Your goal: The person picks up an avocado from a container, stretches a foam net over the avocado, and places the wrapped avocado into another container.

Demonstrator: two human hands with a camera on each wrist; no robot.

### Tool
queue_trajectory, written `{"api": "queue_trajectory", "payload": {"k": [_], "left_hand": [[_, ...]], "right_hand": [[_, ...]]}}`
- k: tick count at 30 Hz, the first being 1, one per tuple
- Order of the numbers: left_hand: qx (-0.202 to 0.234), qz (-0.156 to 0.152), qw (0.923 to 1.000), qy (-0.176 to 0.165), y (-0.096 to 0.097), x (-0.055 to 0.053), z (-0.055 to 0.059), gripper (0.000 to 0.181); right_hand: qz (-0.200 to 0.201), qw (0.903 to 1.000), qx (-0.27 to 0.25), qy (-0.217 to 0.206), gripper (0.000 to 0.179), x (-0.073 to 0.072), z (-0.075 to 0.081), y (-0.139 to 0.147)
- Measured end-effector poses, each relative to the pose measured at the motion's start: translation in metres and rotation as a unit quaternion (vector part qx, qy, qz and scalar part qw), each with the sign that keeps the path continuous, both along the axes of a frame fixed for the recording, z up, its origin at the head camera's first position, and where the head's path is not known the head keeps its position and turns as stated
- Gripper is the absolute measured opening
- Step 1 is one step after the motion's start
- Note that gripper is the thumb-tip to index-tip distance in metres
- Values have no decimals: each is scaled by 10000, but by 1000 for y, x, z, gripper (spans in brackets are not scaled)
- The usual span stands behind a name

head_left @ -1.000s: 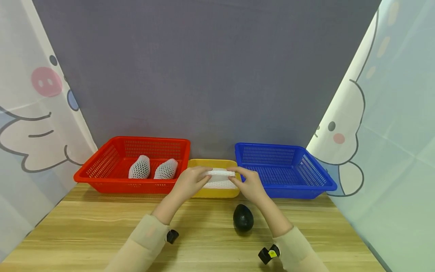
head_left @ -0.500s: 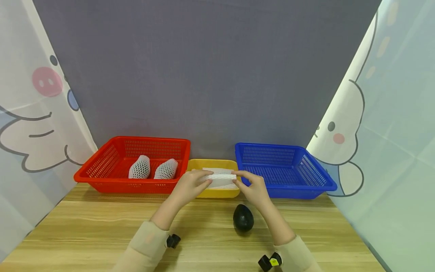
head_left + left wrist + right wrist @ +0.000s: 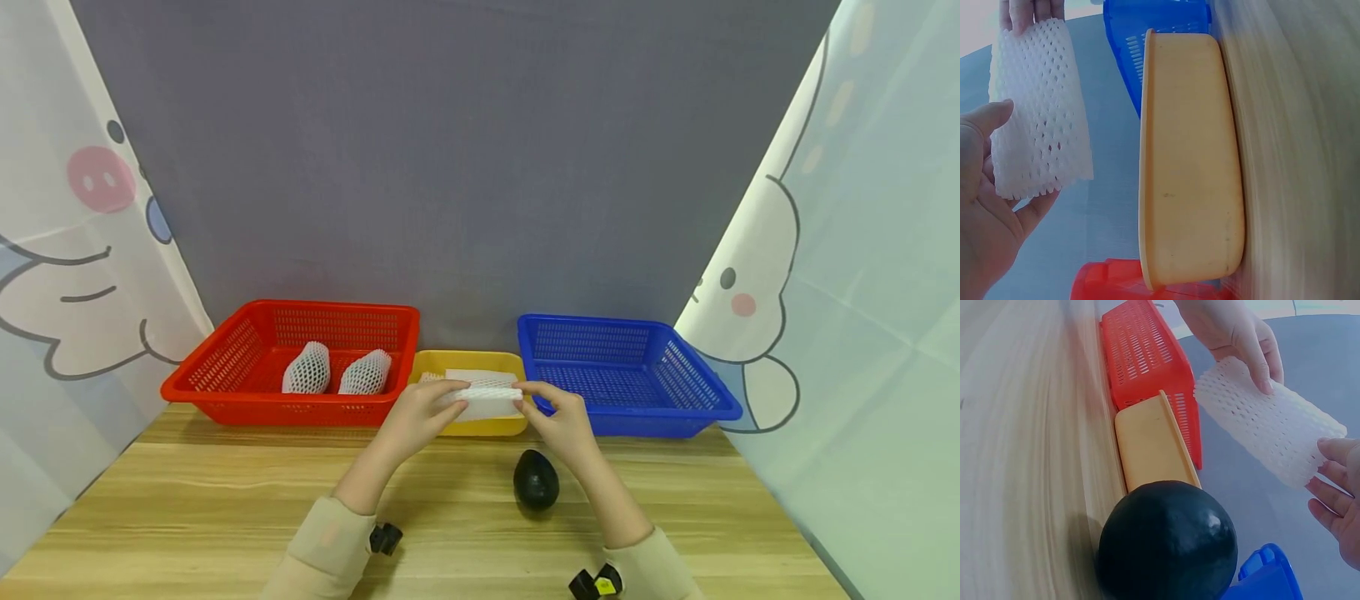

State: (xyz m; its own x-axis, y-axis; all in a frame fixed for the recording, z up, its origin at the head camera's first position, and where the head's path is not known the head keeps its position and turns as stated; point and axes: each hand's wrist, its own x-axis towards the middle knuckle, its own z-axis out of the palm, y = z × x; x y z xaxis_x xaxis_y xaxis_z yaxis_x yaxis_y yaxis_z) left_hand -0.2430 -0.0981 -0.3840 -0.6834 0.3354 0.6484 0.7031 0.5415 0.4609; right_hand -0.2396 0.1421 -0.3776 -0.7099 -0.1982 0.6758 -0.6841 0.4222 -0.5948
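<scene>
A white foam fruit net (image 3: 489,394) is held level above the yellow bin (image 3: 480,428). My left hand (image 3: 420,414) pinches its left end and my right hand (image 3: 561,421) pinches its right end. In the left wrist view, the foam net (image 3: 1041,115) looks like a flattened mesh sleeve, with the left thumb lying across it. The right wrist view has the foam net (image 3: 1266,422) stretched between both hands. A dark, egg-shaped fruit like an avocado (image 3: 536,481) lies on the table, nearest my right forearm, touched by neither hand.
On the left, a red basket (image 3: 296,410) contains two fruits in white nets (image 3: 307,371). A blue basket (image 3: 637,423) stands on the right. More white foam netting (image 3: 472,375) lies in the yellow bin. A grey cloth (image 3: 450,167) hangs behind.
Both hands have drawn the foam net slightly down and toward me, and more of the netting in the yellow bin shows behind it. The dark fruit and baskets have stayed put.
</scene>
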Motion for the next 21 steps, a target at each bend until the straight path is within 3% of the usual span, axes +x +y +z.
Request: {"api": "queue_trajectory", "payload": {"k": [11, 21], "left_hand": [[34, -28, 10000, -71, -2, -2, -5, 25], [305, -155, 9989, -309, -6, 0, -4, 27]], "right_hand": [[325, 9993, -85, -189, 36, -3, -4, 5], [330, 9986, -108, -408, 30, 0, -5, 10]]}}
